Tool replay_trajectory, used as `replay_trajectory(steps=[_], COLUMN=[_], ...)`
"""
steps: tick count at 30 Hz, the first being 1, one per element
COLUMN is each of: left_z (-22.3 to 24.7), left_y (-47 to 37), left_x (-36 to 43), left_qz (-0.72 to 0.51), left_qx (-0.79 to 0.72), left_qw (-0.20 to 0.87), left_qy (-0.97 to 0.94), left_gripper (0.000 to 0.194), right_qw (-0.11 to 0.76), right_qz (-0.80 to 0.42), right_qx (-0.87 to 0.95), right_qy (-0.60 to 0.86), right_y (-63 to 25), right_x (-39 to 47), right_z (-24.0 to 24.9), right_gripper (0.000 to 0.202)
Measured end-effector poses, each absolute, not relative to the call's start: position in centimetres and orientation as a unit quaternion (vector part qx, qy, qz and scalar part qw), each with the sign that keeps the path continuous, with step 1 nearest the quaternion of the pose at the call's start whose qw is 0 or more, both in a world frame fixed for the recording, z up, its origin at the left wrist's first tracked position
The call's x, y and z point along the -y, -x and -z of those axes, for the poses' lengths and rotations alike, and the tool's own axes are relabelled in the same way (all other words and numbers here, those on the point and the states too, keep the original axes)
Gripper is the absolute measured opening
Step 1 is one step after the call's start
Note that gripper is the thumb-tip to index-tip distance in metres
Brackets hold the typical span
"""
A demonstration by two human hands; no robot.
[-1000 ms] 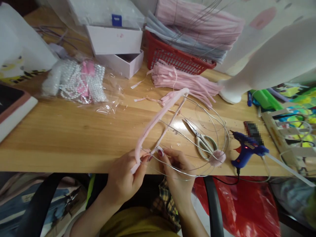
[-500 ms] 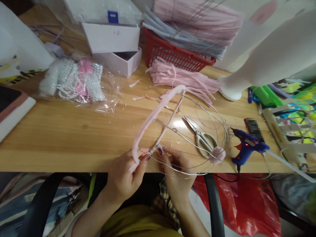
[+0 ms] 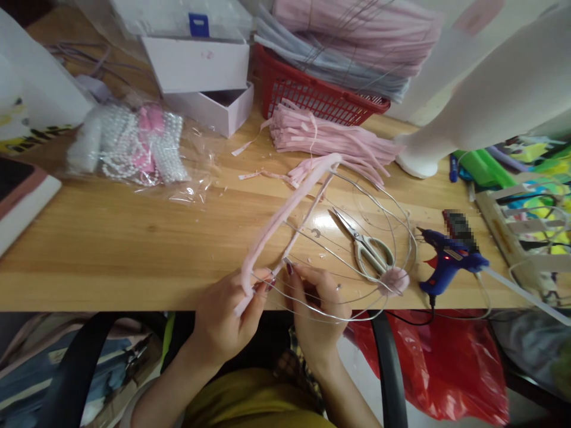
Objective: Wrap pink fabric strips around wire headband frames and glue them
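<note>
Holding pink-edged wire frame (image 3: pixel 307 184) over table edge (image 3: pixel 134 300): left hand (image 3: pixel 220 315) pinches one end; right hand (image 3: pixel 319 312) beside it, grip unclear. Slack fingers could loosen edging; wires could snag scissors (image 3: pixel 357 236).

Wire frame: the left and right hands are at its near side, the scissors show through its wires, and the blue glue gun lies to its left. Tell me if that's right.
Not quite: the head view shows the blue glue gun to the right of the wire frame. The left hand and right hand are at its near side, and the scissors show through its wires.
</note>
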State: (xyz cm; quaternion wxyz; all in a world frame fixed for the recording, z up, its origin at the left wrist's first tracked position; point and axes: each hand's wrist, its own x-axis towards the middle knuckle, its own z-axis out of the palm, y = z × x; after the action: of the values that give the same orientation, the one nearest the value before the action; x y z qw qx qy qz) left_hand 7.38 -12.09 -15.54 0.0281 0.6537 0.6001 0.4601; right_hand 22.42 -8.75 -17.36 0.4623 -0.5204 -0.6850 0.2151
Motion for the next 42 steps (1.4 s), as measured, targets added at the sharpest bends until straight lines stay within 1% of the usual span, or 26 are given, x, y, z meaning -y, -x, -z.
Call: replay_trajectory(steps=[8, 13, 21, 26, 36, 42], left_z=[15.3, 15.5, 15.6, 15.6, 15.6, 16.1], left_y=[-7.2, -7.1, -7.1, -7.1, -7.2, -7.1], left_x=[12.0, 12.0, 12.2, 12.2, 12.5, 12.5], left_qz=[-0.459, -0.462, -0.447, -0.456, -0.437, -0.437], left_qx=[-0.602, -0.595, -0.607, -0.603, -0.635, -0.630], left_qw=[0.018, 0.023, 0.035, 0.026, 0.045, 0.033], left_qy=[-0.653, -0.657, -0.656, -0.654, -0.635, -0.641], left_gripper=[0.017, 0.014, 0.016, 0.015, 0.014, 0.014], right_qw=[0.448, 0.445, 0.437, 0.450, 0.469, 0.472], right_qz=[-0.190, -0.201, -0.224, -0.219, -0.213, -0.182], right_qx=[0.733, 0.729, 0.722, 0.729, 0.742, 0.731], right_qy=[0.476, 0.480, 0.488, 0.466, 0.430, 0.459], right_y=[-22.9, -22.9, -23.2, -23.2, -24.1, -23.7], right_x=[8.2, 8.4, 8.5, 8.5, 9.0, 9.2], right_z=[16.9, 16.8, 17.2, 17.2, 17.4, 17.5], right_gripper=[0.018, 0.016, 0.018, 0.021, 0.032, 0.030])
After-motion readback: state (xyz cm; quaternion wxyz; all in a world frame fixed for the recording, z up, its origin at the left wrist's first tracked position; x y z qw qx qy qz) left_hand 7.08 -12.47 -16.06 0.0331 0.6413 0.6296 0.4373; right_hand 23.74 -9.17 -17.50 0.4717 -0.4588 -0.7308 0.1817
